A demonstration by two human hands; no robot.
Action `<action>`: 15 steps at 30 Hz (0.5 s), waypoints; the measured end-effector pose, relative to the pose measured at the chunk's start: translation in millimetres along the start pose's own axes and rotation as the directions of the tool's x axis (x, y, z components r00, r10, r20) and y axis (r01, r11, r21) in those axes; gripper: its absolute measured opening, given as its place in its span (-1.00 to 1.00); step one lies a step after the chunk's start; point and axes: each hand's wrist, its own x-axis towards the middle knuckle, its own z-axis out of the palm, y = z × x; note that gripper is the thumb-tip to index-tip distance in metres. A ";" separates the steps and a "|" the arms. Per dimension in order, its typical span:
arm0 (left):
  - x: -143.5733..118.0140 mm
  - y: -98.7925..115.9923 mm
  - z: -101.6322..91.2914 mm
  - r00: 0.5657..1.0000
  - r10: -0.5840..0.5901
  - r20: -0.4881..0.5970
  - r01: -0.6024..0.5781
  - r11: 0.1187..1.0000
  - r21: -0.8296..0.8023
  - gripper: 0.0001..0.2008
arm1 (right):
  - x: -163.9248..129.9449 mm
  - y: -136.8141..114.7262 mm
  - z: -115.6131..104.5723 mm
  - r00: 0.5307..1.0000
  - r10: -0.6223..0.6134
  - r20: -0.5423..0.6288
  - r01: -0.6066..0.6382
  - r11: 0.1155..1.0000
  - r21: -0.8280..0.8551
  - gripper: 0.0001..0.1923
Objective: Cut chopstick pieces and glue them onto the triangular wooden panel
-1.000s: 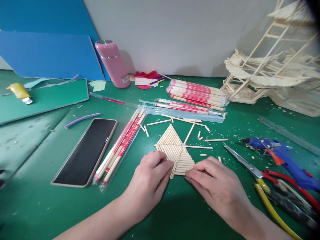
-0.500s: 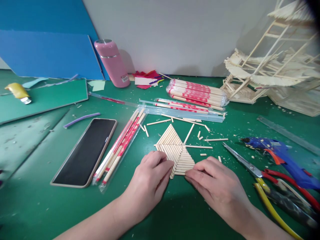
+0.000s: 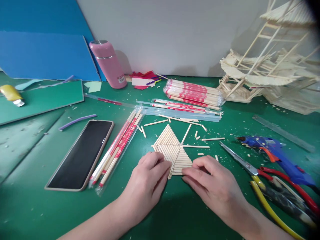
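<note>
A flat panel of glued wooden sticks (image 3: 172, 148), shaped like a pointed fan, lies on the green mat (image 3: 175, 206). My left hand (image 3: 146, 185) rests with its fingertips on the panel's lower left edge. My right hand (image 3: 212, 186) presses its fingertips against the panel's lower right edge. Both hands lie flat, pinching the near end of the panel between them. Loose cut stick pieces (image 3: 197, 141) are scattered just beyond the panel.
Left lies a phone (image 3: 80, 155) beside wrapped chopsticks (image 3: 117, 148). More chopstick packs (image 3: 193, 93) and a pink bottle (image 3: 107, 63) stand behind. Scissors (image 3: 240, 160), a blue glue gun (image 3: 277, 155) and yellow-handled pliers (image 3: 275, 203) lie at right. A stick model (image 3: 265, 70) fills the back right.
The hands hold the same grip on the panel. The whole view has shifted slightly left and down as my head moved.
</note>
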 end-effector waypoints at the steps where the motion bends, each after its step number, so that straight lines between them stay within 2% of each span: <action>1: -0.1 0.1 0.0 1.000 0.004 0.000 -0.004 1.000 0.002 -0.81 | -0.7 1.4 -0.9 1.000 0.009 -0.004 -0.009 0.999 0.036 -0.86; 4: 0.2 1.3 -0.5 1.000 0.030 0.003 -0.030 0.999 0.042 -0.82 | -3.0 7.1 -7.4 0.997 0.082 0.013 -0.083 0.988 0.127 -0.76; 7: 0.7 3.2 -1.3 0.999 0.052 0.014 -0.053 0.993 0.107 -0.83 | -4.5 11.3 -19.1 0.982 0.179 0.053 -0.184 0.976 0.118 -0.70; 11: 0.4 5.7 -2.4 0.996 0.088 0.031 -0.092 0.980 0.177 -0.84 | -4.1 11.8 -33.5 0.957 0.243 0.161 -0.260 0.961 0.097 -0.80; 15: -1.6 7.2 -1.4 0.989 0.147 0.018 -0.147 0.961 0.233 -0.85 | -4.9 17.2 -34.5 0.944 0.251 0.215 -0.282 0.951 0.129 -0.90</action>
